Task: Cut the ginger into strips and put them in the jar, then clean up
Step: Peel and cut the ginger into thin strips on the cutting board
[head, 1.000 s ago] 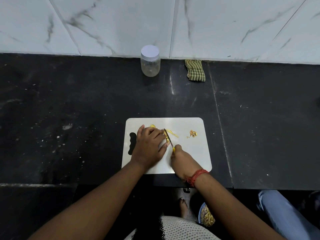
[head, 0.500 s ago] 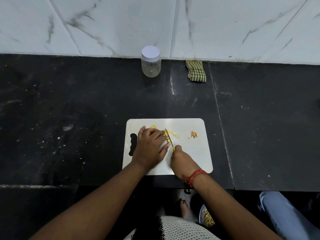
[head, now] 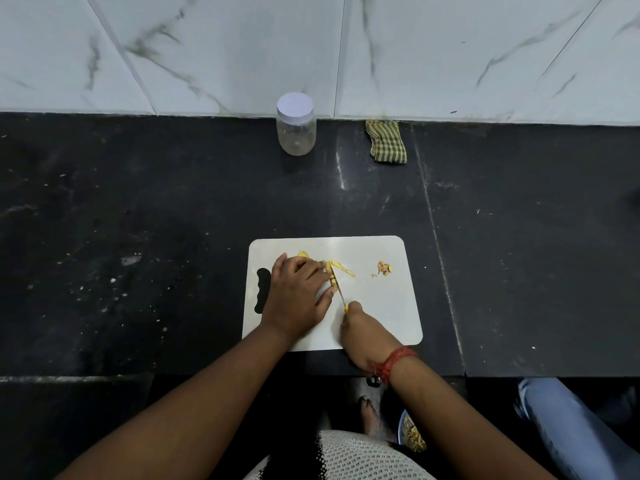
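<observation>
A: On the white, round-cornered cutting board, the left hand presses curled fingers onto the yellow ginger; the right hand grips a thin knife.

B: And the jar?

A: At twelve o'clock, clear plastic, white lid on, by the marble wall; a checked cloth lies at one o'clock; peel scraps sit at the board's two o'clock.

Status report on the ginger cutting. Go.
Left hand holding ginger down on board. Right hand gripping knife, blade at the ginger. Jar at the wall, lid on. Nothing in the way.
</observation>
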